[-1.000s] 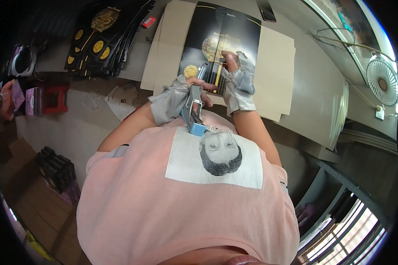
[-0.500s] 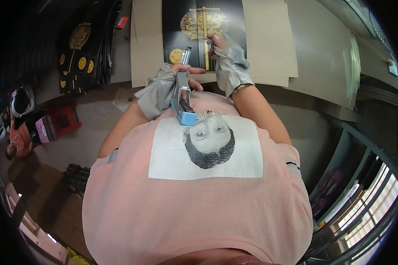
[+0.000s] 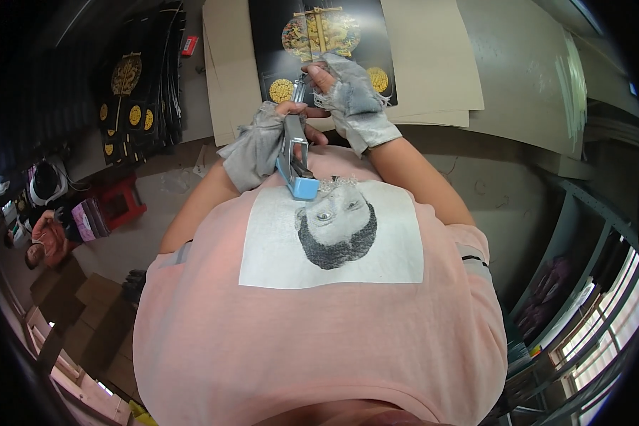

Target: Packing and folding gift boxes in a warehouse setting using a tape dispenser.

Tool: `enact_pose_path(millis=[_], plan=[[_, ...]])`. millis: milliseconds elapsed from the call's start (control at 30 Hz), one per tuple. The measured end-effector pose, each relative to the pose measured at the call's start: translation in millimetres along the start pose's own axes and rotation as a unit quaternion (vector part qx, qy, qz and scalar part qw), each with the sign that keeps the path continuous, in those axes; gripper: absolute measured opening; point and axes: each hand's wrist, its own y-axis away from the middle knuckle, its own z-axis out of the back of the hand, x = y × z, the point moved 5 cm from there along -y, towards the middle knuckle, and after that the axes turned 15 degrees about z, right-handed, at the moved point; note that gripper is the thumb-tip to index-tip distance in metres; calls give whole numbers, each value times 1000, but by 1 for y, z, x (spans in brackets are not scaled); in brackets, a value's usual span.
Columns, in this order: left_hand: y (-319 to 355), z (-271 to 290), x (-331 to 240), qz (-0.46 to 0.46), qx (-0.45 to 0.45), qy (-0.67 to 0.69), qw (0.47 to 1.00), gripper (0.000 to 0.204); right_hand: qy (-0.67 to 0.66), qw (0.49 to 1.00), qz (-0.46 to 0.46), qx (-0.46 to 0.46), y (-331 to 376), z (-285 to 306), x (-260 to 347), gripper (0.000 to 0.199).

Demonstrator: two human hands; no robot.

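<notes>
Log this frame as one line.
left hand: grips blue-and-metal stapler | right hand: at stapler tip | under: black gold-printed card sheet on table

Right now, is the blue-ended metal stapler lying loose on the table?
No, the left hand grips the blue-ended metal stapler against the chest.

printed sheet [image 3: 334,42] on cardboard sheets [image 3: 433,64], stapler [image 3: 295,153] before it (between both hands), stack [image 3: 131,92] left

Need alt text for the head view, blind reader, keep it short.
Seen from above, a person in a pink shirt works with both hands in grey fingerless gloves: the left hand grips a stapler-like tool with a blue end, and the right hand pinches a black sheet with gold round designs, which lies on tan cardboard sheets.
</notes>
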Motion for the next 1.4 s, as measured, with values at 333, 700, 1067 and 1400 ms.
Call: enact_pose_path(millis=[333,700,1067,1400], plan=[[-2,9,10,33,-49,42,997,60,198,966,162,42,-4,-10,16,18],[-15,20,15,-18,-69,57,996,63,174,974,137,47,-1,-18,19,16],[-6,13,16,32,-64,28,997,62,224,954,188,68,-2,-16,32,14],[-12,19,14,-24,-23,27,999,55,249,957,120,86,-10,-14,29,16]])
